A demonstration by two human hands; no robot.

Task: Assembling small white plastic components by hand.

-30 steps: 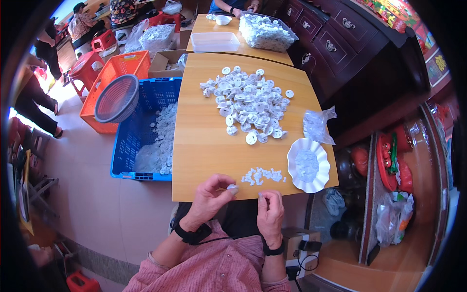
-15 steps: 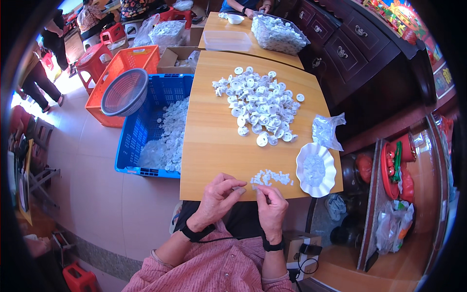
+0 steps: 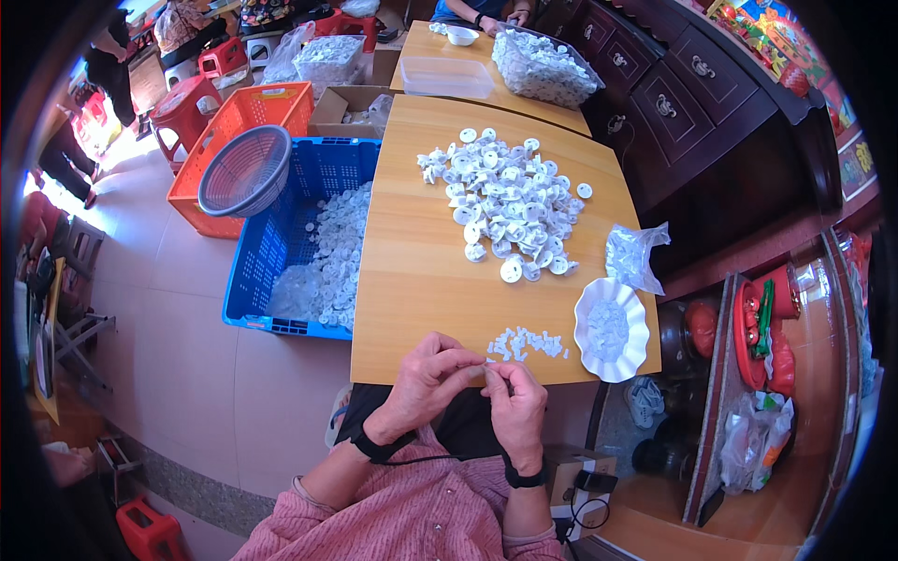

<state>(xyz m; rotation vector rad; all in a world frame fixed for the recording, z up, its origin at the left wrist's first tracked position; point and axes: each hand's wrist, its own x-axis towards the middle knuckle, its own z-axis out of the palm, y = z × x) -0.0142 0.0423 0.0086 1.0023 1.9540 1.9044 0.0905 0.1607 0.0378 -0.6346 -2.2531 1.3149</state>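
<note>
At the table's front edge my left hand (image 3: 432,379) and my right hand (image 3: 514,404) meet, thumbs and forefingers pinched together at the tips. Whatever sits between the fingertips is too small to name. Just beyond them lies a little spread of small white plastic pieces (image 3: 527,343). To the right of it stands a white scalloped dish (image 3: 639,348) holding more small translucent pieces (image 3: 608,329). Farther back on the wooden table (image 3: 421,299) is a big heap of round white plastic parts (image 3: 514,198).
A clear plastic bag (image 3: 636,254) lies beside the dish. Left of the table, a blue crate (image 3: 253,280) holds many white parts, with a grey basket (image 3: 245,173) and an orange crate (image 3: 192,210) behind. A filled clear tub (image 3: 547,70) stands near another person's hands (image 3: 491,25).
My right hand has moved left and my fingertips, apart before, now touch. The whole view has shifted slightly.
</note>
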